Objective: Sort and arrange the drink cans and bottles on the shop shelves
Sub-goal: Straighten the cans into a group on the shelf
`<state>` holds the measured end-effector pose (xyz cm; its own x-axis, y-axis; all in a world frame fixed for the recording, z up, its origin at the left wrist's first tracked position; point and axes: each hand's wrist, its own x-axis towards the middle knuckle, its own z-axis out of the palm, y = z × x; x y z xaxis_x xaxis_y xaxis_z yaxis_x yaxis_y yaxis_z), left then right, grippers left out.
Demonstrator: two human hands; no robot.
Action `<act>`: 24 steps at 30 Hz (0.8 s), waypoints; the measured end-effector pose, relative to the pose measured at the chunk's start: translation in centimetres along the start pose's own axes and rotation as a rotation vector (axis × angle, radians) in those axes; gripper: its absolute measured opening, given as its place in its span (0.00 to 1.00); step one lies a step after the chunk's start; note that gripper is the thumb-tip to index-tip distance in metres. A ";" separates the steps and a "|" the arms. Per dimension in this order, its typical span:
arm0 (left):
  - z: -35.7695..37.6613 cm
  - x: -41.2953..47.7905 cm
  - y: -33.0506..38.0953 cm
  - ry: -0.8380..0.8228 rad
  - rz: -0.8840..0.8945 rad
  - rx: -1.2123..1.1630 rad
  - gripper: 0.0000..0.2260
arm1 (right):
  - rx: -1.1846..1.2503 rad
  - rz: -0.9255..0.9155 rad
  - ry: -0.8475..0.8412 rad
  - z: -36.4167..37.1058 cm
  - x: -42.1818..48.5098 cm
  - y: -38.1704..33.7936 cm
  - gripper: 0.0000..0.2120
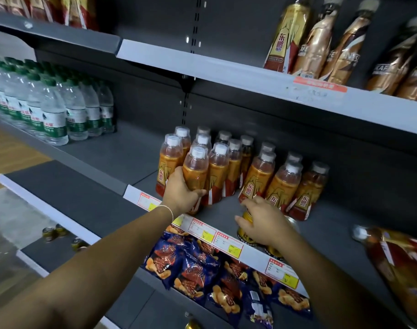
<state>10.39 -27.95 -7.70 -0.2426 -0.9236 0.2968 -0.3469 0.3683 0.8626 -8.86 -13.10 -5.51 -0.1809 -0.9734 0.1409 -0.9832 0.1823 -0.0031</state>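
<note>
**Mid-sort, both hands on drinks at the middle shelf**

We see the left hand (180,194) with its grip closed round an orange bottle (195,173), which stands at the front of the bottle cluster (226,162) on the middle shelf (122,153). The right hand (262,224) grips the top of a gold can (247,233) at the shelf's front edge. We judge the task partway done. The bottles are grouped, but the rows are ragged. A tipped bottle (392,255) lies at the right, and loose cans (52,233) sit lower left, unsorted.
</note>
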 end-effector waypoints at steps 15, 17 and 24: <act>-1.6 -2.1 2.3 -0.164 0.042 0.910 0.24 | -0.021 0.005 0.009 0.0 -0.2 -0.1 0.31; -1.1 -3.1 2.6 -0.151 0.154 0.960 0.18 | 0.002 0.014 0.021 0.0 -0.3 -0.1 0.32; 2.9 -4.8 4.2 -0.448 0.423 0.599 0.13 | 0.313 0.070 0.144 -0.9 -0.5 0.2 0.21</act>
<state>7.47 -21.66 -6.65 -0.7506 -0.6135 0.2456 -0.5361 0.7826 0.3164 -8.91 -12.46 -4.68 -0.2646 -0.9263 0.2683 -0.9321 0.1743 -0.3174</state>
